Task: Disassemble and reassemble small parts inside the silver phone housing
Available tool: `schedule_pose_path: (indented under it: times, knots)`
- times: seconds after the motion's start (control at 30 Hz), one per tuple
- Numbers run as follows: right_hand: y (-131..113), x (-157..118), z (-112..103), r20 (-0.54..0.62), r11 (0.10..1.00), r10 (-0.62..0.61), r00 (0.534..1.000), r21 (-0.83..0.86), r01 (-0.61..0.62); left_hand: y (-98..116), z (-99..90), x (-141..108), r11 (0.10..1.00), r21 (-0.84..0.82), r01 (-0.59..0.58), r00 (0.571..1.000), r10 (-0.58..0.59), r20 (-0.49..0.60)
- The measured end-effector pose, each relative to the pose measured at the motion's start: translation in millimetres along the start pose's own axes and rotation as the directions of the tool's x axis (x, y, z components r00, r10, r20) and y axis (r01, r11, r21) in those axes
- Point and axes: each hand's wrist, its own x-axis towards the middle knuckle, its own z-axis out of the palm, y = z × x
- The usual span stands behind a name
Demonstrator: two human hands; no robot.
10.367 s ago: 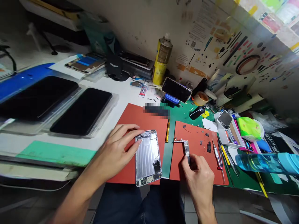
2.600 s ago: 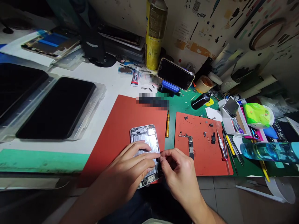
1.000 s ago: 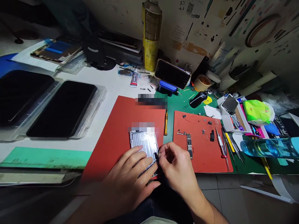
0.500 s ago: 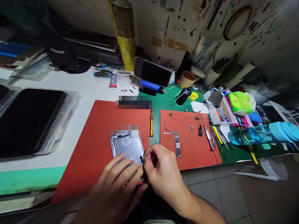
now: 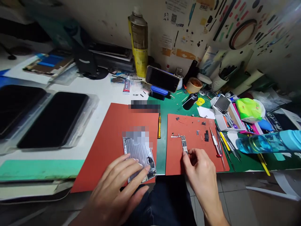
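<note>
A silver phone housing (image 5: 138,152) lies on the left red mat (image 5: 98,144). My left hand (image 5: 119,182) rests over its lower left part, fingers spread. On the right red mat (image 5: 174,163) lies a narrow logic board (image 5: 183,141). The thumb and fingers of my right hand (image 5: 199,166) close on the board's lower end. Small dark parts, one of them a black piece (image 5: 206,135), lie to the right of the board. A gold screwdriver (image 5: 159,127) stands between the mats in the view, lying on the green surface.
A phone (image 5: 162,78) leans on a blue stand behind the mats. Tweezers (image 5: 216,144) and a blue bottle (image 5: 261,142) lie at the right. Black-screened devices, one a tablet-like panel (image 5: 54,119), occupy the left. A yellow can (image 5: 140,47) stands at the back.
My right hand has left the housing's right edge and moved right to the logic board. My left hand remains on the housing. The whole view has shifted, so the bench appears further right.
</note>
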Motion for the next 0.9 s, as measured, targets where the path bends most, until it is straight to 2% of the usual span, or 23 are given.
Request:
schedule_pose_path:
  times: [0.1,0.2,0.33,0.47,0.57,0.73,0.8,0.9]
  knots:
    - [-4.0,1.3,0.3,0.009,1.0,0.0,1.0,-0.027,0.0,-10.2,-13.7,6.2,0.999,-0.008,0.039,0.998,-0.04,-0.042]
    - [-8.0,1.9,-0.4,0.0,0.998,-0.002,1.0,-0.059,0.002,-17.6,-18.8,18.1,0.993,-0.088,0.073,0.996,-0.077,-0.034]
    - [-9.6,3.4,-0.7,0.011,0.996,0.026,1.0,-0.09,-0.025,-19.9,-10.1,27.9,0.978,-0.179,0.104,0.994,-0.098,0.044]
    - [-12.9,6.5,-3.2,0.048,0.995,0.075,0.996,-0.071,-0.072,-21.7,-1.2,25.3,0.972,-0.197,0.13,0.99,-0.118,0.072]
    - [-14.6,9.8,-5.6,0.077,0.993,0.116,0.99,0.017,-0.118,-22.9,-0.6,22.1,0.97,-0.179,0.162,0.983,-0.143,0.113]
    - [-6.0,15.1,-10.4,0.202,0.956,0.16,0.966,0.212,-0.203,-21.5,-3.8,23.1,0.968,-0.176,0.179,0.968,-0.141,0.206]
    - [-2.6,15.1,-13.7,0.227,0.903,0.201,0.953,0.334,-0.27,-21.2,-4.8,24.1,0.966,-0.183,0.184,0.965,-0.142,0.221]
    - [-6.5,10.6,-17.6,0.27,0.768,0.254,0.929,0.527,-0.363,-22.0,-5.4,24.4,0.955,-0.219,0.2,0.965,-0.153,0.215]
